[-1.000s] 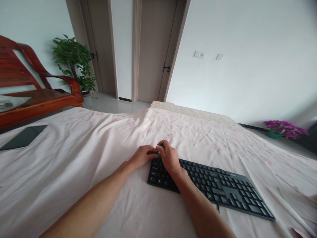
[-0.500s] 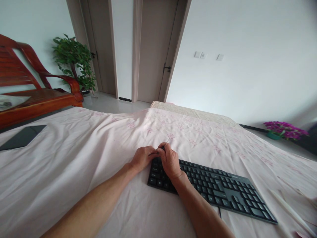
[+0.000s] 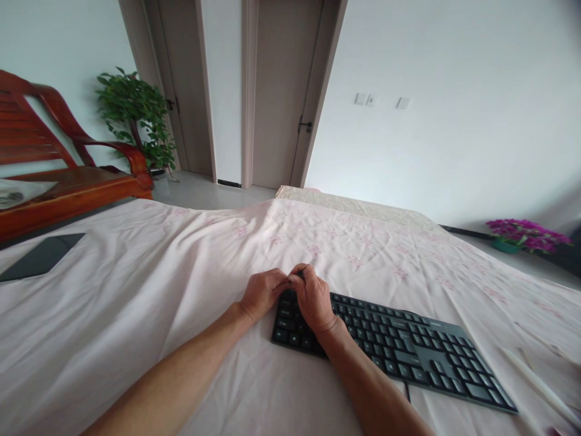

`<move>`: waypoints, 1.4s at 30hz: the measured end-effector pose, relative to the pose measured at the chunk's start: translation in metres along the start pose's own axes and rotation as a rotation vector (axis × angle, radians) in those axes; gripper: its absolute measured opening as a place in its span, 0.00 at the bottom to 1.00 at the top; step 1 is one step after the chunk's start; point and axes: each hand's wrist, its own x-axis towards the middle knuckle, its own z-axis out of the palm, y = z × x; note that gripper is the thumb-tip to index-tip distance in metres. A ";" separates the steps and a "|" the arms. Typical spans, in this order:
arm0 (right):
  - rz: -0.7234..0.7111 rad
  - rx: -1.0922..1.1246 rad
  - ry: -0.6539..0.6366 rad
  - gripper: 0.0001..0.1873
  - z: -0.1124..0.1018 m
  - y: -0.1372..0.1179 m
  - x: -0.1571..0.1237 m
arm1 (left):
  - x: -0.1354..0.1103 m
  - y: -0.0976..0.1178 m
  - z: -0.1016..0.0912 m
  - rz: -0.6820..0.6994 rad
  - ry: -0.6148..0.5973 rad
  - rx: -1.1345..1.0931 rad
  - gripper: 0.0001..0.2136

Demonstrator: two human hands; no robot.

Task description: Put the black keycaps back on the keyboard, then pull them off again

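Note:
A black keyboard [image 3: 422, 348] lies at a slant on the pale pink flowered cloth, its keys facing up. Over its far left corner my two hands meet. My left hand [image 3: 264, 292] is closed in a pinch at the keyboard's edge; what its fingertips hold is hidden. My right hand [image 3: 313, 300], resting over the left-end keys, is curled around a thin metal tool [image 3: 312, 262]. Only a narrow silver end of it sticks out beyond the fingers, so its kind is unclear. The right forearm crosses above the keyboard and covers part of the keys.
On the cloth [image 3: 200, 260] at the far left lies a dark flat tablet-like object [image 3: 43, 255]. Thin pale sticks [image 3: 538, 381] lie at the right. Beyond are a wooden bench [image 3: 91, 175], a green plant [image 3: 136, 115] and purple flowers [image 3: 529, 233]. A cable [image 3: 407, 392] runs from the keyboard's near edge.
Both hands stay together at the keyboard's corner with barely any shift. Less of the thin tool's end shows above the right hand. The view has moved slightly.

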 end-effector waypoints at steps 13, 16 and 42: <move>0.023 -0.036 -0.004 0.09 0.003 0.000 0.002 | 0.005 -0.008 0.002 0.147 -0.041 0.169 0.14; 0.109 0.026 0.020 0.08 0.004 0.003 0.004 | 0.009 -0.012 0.003 0.117 -0.071 0.121 0.12; 0.055 0.004 -0.016 0.09 0.004 0.006 0.006 | 0.008 -0.014 0.000 0.074 -0.101 0.052 0.09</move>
